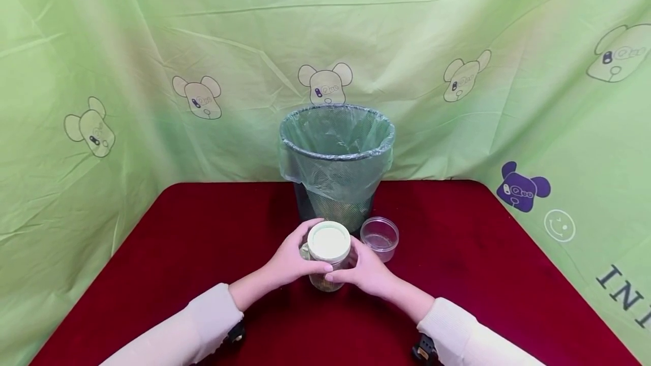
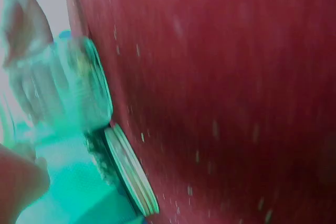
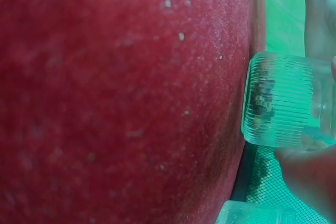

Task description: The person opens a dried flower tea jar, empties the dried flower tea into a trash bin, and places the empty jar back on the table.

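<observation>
A clear ribbed jar (image 3: 281, 100) with a white lid (image 1: 329, 240) is held upright between both hands. Brownish bits show low inside it. On its left side, my left hand (image 1: 293, 256) grips the jar near the top, thumb across the front. From the right, my right hand (image 1: 370, 271) holds it the same way, the two thumbs nearly meeting. The jar's base is at or just above the red cloth; which one is unclear. In the left wrist view the jar (image 2: 79, 87) is blurred. Fingers behind the jar are partly hidden.
A dark mesh bin (image 1: 335, 185) with a translucent green liner (image 1: 325, 171) stands behind the jar. Right of the jar sits an open clear plastic tub (image 1: 380, 242). Red cloth (image 1: 213, 230) covers the table, and a green printed curtain (image 1: 244, 72) hangs around it.
</observation>
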The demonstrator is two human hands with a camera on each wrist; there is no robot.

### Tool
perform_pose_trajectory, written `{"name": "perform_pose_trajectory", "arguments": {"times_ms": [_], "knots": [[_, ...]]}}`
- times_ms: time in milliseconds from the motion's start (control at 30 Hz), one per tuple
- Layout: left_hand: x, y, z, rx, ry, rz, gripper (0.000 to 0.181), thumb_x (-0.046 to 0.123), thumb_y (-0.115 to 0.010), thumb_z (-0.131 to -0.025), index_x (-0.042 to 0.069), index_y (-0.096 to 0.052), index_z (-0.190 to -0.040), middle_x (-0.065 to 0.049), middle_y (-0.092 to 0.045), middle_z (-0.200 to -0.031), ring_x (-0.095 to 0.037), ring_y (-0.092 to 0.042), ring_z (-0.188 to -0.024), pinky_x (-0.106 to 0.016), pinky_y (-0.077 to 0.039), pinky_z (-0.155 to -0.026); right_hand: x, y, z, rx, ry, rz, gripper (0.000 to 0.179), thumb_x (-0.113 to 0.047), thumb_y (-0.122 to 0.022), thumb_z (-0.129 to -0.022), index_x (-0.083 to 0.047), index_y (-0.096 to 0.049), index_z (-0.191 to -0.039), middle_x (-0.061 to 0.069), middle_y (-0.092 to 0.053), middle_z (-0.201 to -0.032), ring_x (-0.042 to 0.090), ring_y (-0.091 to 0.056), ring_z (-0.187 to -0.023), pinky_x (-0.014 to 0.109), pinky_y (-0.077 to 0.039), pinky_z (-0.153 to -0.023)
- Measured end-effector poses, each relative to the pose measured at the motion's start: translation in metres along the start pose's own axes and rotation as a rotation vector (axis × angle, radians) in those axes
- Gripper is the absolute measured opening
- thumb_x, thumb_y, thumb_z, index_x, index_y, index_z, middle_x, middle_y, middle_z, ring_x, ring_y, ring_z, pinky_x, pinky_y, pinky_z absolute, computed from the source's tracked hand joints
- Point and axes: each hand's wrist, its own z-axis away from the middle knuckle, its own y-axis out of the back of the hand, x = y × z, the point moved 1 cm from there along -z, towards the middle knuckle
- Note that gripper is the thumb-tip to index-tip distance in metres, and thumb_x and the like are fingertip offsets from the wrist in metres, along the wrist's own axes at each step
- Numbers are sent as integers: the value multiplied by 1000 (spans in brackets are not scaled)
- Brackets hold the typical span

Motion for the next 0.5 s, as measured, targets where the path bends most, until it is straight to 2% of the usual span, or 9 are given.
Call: {"name": "perform_pose_trajectory", "arguments": {"times_ms": [133, 233, 333, 500], "knots": [[-4, 9, -10, -134, -39, 87, 81, 4, -86, -70, 3, -45, -140, -9, -58, -128, -21, -54, -115, -32, -41, -99, 0, 1, 0, -1, 1, 8, 71, -7, -82, -76, 2, -44, -136, 13, -58, -125, 24, -55, -118, 28, -43, -97], [-5, 13, -16, -208, -51, 102, 81, 3, -86, -69, 2, -45, -139, -9, -58, -127, -20, -54, -115, -31, -41, -99, 0, 1, 0, 1, 2, 13, 72, -7, -82, -76, 2, -44, -136, 12, -58, -125, 24, -55, -118, 26, -43, -97], [-5, 16, -20, -259, -60, 93, 80, 3, -86, -69, 2, -46, -138, -9, -58, -127, -20, -54, -114, -32, -42, -98, 0, 1, 0, -1, 0, 6, 72, -7, -82, -76, 2, -44, -136, 13, -58, -125, 24, -55, -118, 25, -43, -97], [-4, 18, -25, -299, -63, 79, 79, 3, -87, -67, 4, -49, -136, -6, -59, -123, -20, -54, -112, -32, -43, -97, -1, 0, 1, 1, -7, -1, 71, -6, -82, -76, 2, -43, -136, 13, -58, -125, 24, -55, -118, 25, -43, -96]]}}
